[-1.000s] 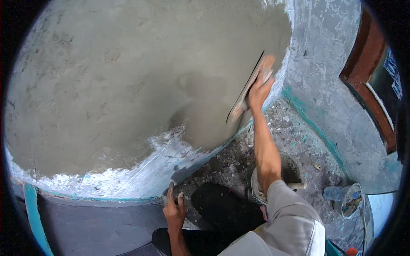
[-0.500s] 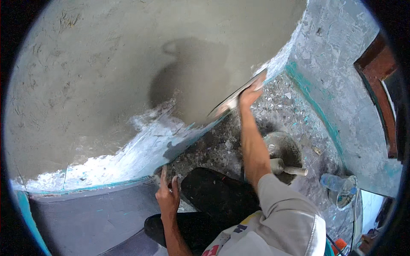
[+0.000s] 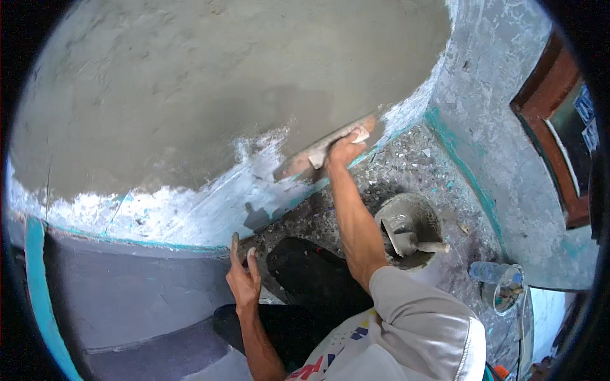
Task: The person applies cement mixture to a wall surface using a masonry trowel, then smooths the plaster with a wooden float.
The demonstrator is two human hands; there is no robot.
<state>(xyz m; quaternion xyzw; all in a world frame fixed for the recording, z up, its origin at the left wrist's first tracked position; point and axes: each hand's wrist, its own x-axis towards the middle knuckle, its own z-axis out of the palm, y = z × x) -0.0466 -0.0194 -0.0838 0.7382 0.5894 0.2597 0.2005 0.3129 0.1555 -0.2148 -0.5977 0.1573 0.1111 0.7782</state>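
My right hand (image 3: 345,150) grips the handle of a long plastering trowel (image 3: 297,166). Its flat blade lies tilted against the lower wall, at the edge of the grey plaster (image 3: 165,114). Below that plaster runs a ragged white strip (image 3: 171,213) of uncoated wall. My left hand (image 3: 244,279) is held low near the wall's foot, with nothing in it; index finger and thumb are stretched out and apart, the other fingers partly hidden.
Right of my right forearm stands a mortar-stained bucket (image 3: 432,219) with a hand trowel (image 3: 405,243) in it. Farther right are a plastic bottle (image 3: 488,272) and a small clear tub (image 3: 508,305). Debris litters the floor (image 3: 406,155). A wooden frame (image 3: 537,89) sits in the right wall.
The trowel in my right hand has moved left and slightly down along the wall, its blade turning flatter to it. My left hand has barely shifted. The view has moved slightly.
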